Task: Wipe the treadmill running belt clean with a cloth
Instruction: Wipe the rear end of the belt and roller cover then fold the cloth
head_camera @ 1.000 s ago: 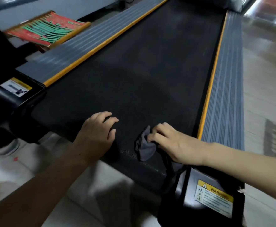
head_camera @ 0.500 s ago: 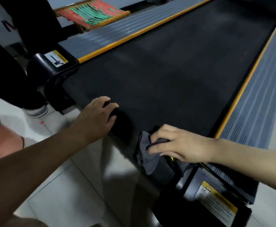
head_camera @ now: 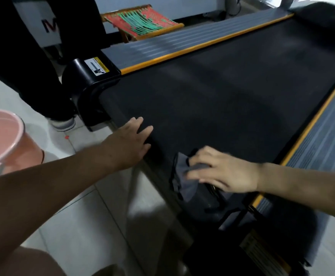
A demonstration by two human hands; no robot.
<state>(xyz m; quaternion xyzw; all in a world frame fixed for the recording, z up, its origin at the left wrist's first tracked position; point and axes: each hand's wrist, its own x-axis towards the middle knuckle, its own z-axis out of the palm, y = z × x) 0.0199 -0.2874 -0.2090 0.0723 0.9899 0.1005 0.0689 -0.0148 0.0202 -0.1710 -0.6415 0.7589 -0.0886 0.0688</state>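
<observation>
Cloth: grey cloth (head_camera: pixel 184 176) lies bunched at the running belt (head_camera: pixel 222 100) rear edge
Right hand (head_camera: pixel 226 172): fingers curled, gripping it
Left hand (head_camera: pixel 131 142): fingers spread flat on the belt edge
Progress: seemingly partway, most belt apparently left

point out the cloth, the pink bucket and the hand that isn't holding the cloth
cloth (head_camera: pixel 184 176): head view, on the grey fold left of the fingers.
pink bucket (head_camera: pixel 28 150): head view, on its outer wall below the rim.
left hand (head_camera: pixel 129 144): head view, on the back of the hand.

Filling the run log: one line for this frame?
stage: wiping | right hand: presses grey cloth at belt rear edge | left hand: flat on belt edge, empty
</observation>
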